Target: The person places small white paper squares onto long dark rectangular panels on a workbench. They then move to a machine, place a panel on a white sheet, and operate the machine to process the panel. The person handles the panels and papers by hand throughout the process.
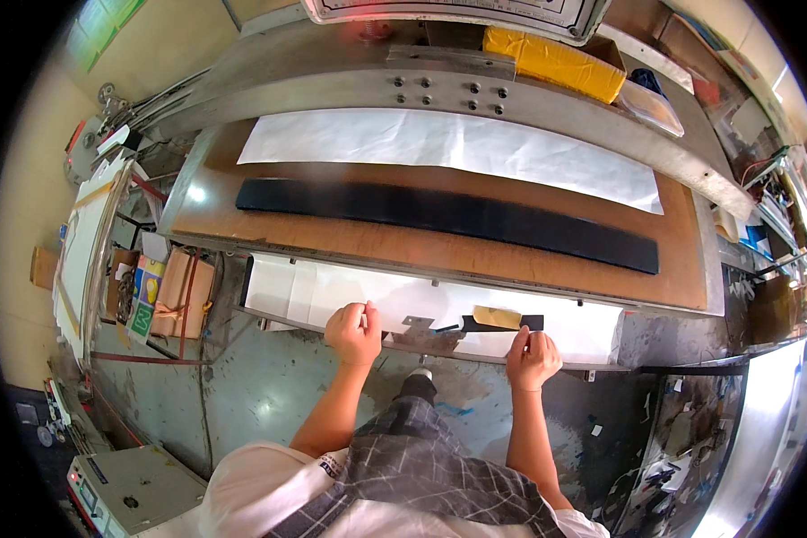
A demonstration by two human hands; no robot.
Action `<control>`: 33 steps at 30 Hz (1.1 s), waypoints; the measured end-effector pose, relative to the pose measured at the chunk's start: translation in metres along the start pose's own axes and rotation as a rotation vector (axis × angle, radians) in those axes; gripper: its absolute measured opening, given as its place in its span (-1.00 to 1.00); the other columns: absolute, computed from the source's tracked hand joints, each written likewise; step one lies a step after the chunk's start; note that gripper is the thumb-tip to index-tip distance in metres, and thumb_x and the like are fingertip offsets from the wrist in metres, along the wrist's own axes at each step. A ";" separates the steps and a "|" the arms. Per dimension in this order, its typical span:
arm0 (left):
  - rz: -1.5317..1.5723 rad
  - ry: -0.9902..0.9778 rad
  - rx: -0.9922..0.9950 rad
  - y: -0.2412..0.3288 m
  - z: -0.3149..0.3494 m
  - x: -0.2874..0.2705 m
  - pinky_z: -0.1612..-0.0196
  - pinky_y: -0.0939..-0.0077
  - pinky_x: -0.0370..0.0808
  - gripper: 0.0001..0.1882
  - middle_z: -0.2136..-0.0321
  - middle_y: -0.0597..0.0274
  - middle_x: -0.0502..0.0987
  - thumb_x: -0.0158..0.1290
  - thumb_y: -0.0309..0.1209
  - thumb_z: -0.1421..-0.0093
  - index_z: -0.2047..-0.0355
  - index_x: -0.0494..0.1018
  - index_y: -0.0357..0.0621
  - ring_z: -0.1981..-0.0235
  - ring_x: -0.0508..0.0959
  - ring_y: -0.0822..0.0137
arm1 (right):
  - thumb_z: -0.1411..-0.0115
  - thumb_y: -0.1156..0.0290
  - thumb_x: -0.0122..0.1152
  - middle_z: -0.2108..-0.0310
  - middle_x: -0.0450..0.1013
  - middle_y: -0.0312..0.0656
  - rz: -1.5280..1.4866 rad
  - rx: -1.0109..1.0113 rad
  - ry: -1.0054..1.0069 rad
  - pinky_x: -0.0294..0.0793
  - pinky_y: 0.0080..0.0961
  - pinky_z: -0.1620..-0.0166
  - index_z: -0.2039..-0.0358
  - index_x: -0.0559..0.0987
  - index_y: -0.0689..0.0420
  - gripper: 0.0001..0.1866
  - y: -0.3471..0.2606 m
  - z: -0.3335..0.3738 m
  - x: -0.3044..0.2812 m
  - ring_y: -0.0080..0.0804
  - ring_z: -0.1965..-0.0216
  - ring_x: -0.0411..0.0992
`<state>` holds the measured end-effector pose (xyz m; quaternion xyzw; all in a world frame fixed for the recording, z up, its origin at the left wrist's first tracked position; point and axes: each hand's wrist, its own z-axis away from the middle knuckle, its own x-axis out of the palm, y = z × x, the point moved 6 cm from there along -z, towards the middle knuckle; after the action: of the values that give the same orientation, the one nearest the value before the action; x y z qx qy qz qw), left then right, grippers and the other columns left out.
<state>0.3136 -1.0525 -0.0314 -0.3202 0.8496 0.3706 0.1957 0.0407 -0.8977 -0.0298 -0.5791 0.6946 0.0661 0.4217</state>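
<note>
My left hand is closed, fingertips pressed together, at the front edge of a shallow white-lined tray below the worktable. Whatever it may hold does not show. Closed in the same way, my right hand is over the tray's front edge to the right. Its fingertips are just by a black strip with a tan piece lying on it; I cannot tell whether they touch. On the brown table board lie a long dark bar and, behind it, a long white sheet.
A metal beam with bolts crosses behind the sheet. Beyond it stands a yellow-wrapped box. Left are a stack of white sheets and cardboard. A grey control box stands lower left, and a bright white panel lower right.
</note>
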 end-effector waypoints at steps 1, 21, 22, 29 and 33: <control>-0.003 -0.004 0.004 0.001 -0.001 0.000 0.67 0.31 0.22 -0.82 0.79 0.23 0.31 0.10 -0.49 0.03 0.67 0.32 -0.11 0.74 0.33 0.17 | -0.01 0.48 0.18 0.81 0.17 -0.22 0.003 0.008 -0.004 0.13 -0.34 0.68 0.78 0.22 0.07 -0.64 0.001 0.000 0.000 -0.20 0.75 0.22; -0.130 -0.276 -0.059 0.000 -0.010 0.001 0.60 0.14 0.36 -0.80 0.70 0.15 0.47 0.04 -0.30 -0.03 0.66 0.36 -0.06 0.63 0.48 0.04 | -0.27 0.03 -0.12 0.73 0.39 -0.08 -0.592 0.162 -0.017 0.34 -0.36 0.49 0.59 0.51 0.26 -0.46 -0.141 -0.278 -0.123 -0.28 0.64 0.41; -0.124 -0.290 -0.045 0.001 -0.011 0.001 0.61 0.14 0.36 -0.80 0.70 0.15 0.47 0.04 -0.29 -0.03 0.66 0.37 -0.06 0.63 0.48 0.04 | -0.26 0.00 -0.16 0.65 0.45 0.03 -0.415 0.032 0.070 0.39 -0.24 0.42 0.57 0.52 0.26 -0.43 -0.166 -0.312 -0.146 -0.06 0.53 0.48; -0.036 -0.371 0.054 0.007 -0.007 -0.002 0.62 0.15 0.37 -0.81 0.70 0.14 0.47 0.05 -0.30 -0.01 0.66 0.38 -0.06 0.66 0.48 0.06 | -0.22 -0.11 -0.19 0.54 0.49 0.05 0.182 -0.022 0.088 0.46 -0.18 0.25 0.54 0.57 0.22 -0.37 -0.236 -0.388 -0.179 0.05 0.38 0.48; -0.020 -0.362 0.116 0.007 -0.006 -0.007 0.63 0.15 0.36 -0.80 0.71 0.15 0.46 0.05 -0.28 -0.01 0.67 0.38 -0.04 0.67 0.47 0.06 | -0.21 -0.01 -0.08 0.47 0.53 -0.04 0.186 0.049 -0.003 0.50 -0.24 0.29 0.48 0.59 0.16 -0.51 -0.230 -0.392 -0.178 -0.05 0.36 0.52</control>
<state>0.3133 -1.0505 -0.0202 -0.2450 0.8173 0.3705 0.3672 0.0341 -1.0650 0.4282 -0.5013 0.7462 0.0889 0.4289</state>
